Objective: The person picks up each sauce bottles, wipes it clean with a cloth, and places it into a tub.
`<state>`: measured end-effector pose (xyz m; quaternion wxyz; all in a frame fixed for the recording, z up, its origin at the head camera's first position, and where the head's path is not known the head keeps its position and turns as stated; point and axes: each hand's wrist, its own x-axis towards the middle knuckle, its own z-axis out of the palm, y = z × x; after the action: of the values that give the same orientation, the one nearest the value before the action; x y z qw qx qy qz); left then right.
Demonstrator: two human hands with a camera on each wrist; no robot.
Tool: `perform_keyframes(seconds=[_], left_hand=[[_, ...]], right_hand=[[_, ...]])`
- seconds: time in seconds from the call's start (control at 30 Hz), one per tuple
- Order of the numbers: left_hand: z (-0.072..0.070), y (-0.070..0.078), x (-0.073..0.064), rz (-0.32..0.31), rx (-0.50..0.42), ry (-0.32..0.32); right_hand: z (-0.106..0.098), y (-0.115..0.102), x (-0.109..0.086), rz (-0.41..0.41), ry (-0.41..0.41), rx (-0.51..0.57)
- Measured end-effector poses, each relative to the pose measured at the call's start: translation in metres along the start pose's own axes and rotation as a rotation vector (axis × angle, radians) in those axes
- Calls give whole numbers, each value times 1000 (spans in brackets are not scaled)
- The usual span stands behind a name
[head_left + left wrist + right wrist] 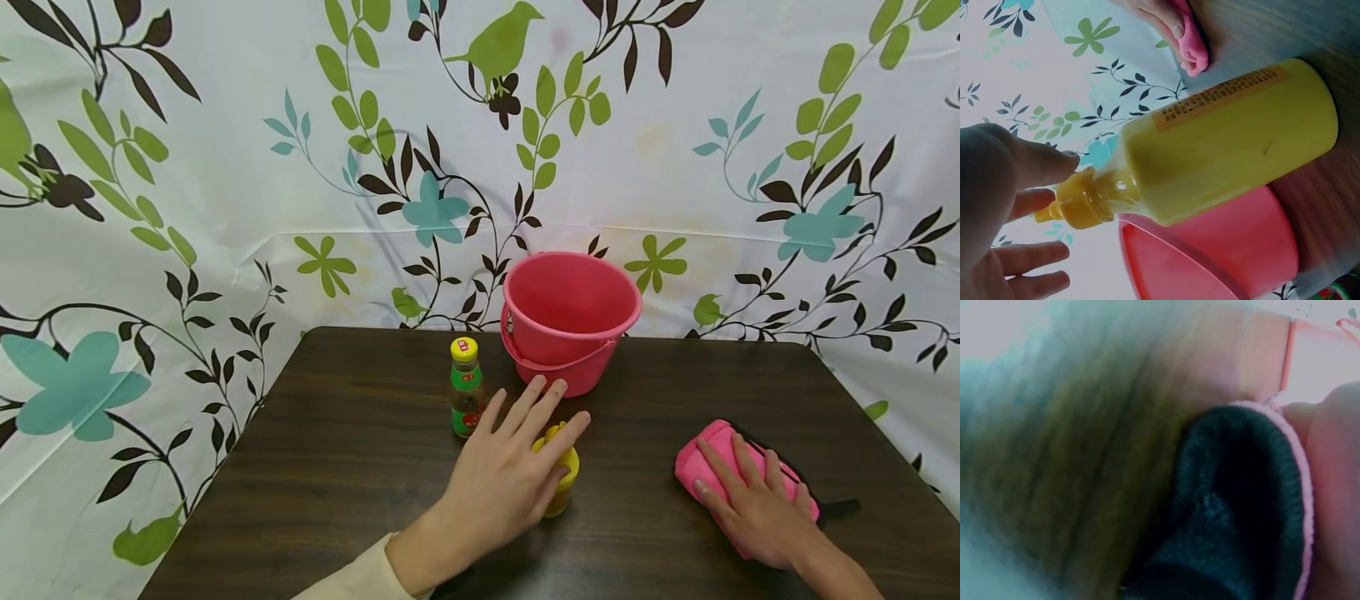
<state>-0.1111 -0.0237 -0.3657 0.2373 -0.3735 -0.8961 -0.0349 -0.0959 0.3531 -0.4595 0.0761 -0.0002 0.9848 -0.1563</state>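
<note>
Fingers spread, my left hand (502,479) is over a yellow squeeze bottle (562,483) that stands upright on the table. In the left wrist view the thumb and fingers surround its nozzle cap (1079,200) without curling round it; whether they touch it I cannot tell. A printed label (1222,97) runs down the bottle's side. Over on the right, my right hand (761,504) rests on a pink pouch (690,462) with a black zipper, its fingers lying fairly straight across the top. Close up in the right wrist view, black fabric (1229,506) with a pink edge shows beside the hand.
A glass bottle (466,379) with a yellow cap and green label stands behind my left hand. Further back is a pink bucket (585,350), its handle hanging down in front. The dark wooden table (337,467) reaches a patterned cloth (225,167).
</note>
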Motion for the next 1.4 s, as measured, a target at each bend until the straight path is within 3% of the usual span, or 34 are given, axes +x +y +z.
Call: perform_keyframes(seconds=[0.17, 0.4, 0.87, 1.1, 1.4], left_hand=[[-1, 0, -1, -13, 25, 73], [-2, 0, -2, -41, 32, 52], [-3, 1, -3, -56, 33, 44], [-2, 2, -3, -73, 20, 51], [-2, 3, -3, -96, -19, 12]], right_hand=[[-4, -2, 5, 8, 2, -65], [-23, -25, 15, -67, 106, -178], [-112, -101, 49, -236, 278, -241], [-124, -131, 67, -349, 302, -153], [-104, -145, 102, -547, 331, 107]])
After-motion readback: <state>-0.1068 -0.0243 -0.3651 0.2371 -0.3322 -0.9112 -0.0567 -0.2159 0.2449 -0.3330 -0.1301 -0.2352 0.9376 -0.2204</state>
